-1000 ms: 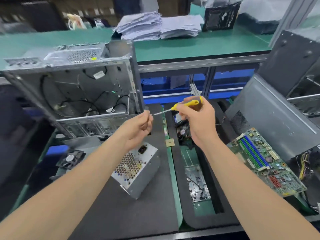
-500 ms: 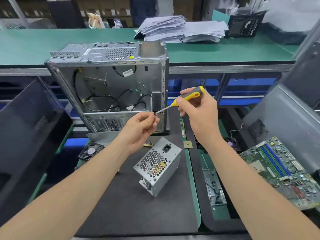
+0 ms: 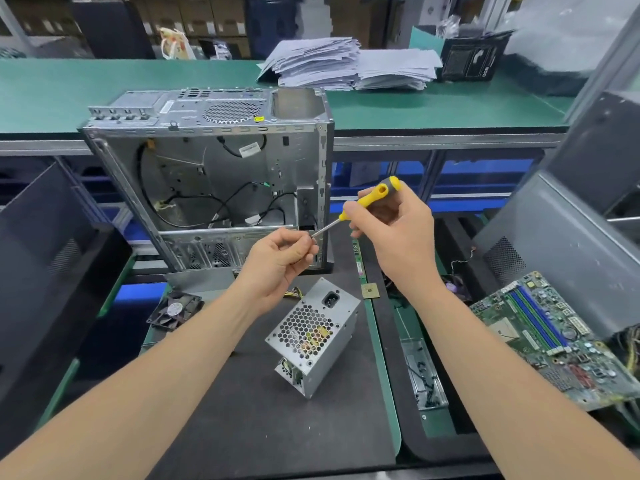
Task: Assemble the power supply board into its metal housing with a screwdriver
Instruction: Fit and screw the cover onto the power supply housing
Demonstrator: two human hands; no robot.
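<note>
Right hand point(image 3: 394, 233) is curled round the yellow handle of the screwdriver point(image 3: 375, 194), thumb along the grip. The tool's long axis runs from upper right down to lower left, and the tip ends at the left hand point(image 3: 277, 261). The left hand's fingertips are pinched together on that tip. Probably seating a screw on the bit, but it's too small to tell.

Both hands are up in the air in front of the open computer case point(image 3: 214, 174), touching nothing else. The power supply housing point(image 3: 313, 337) sits on the dark surface point(image 3: 263, 420) below the hands and nearer the person, roughly between the two forearms. Its honeycomb grille and socket face up toward the camera, and it lies tilted, not square to the surface edge. The left hand is a bit nearer to it.

For the next move, the tip has to swing down and toward the body to reach the housing. The screw holes aren't readable from here.
</note>
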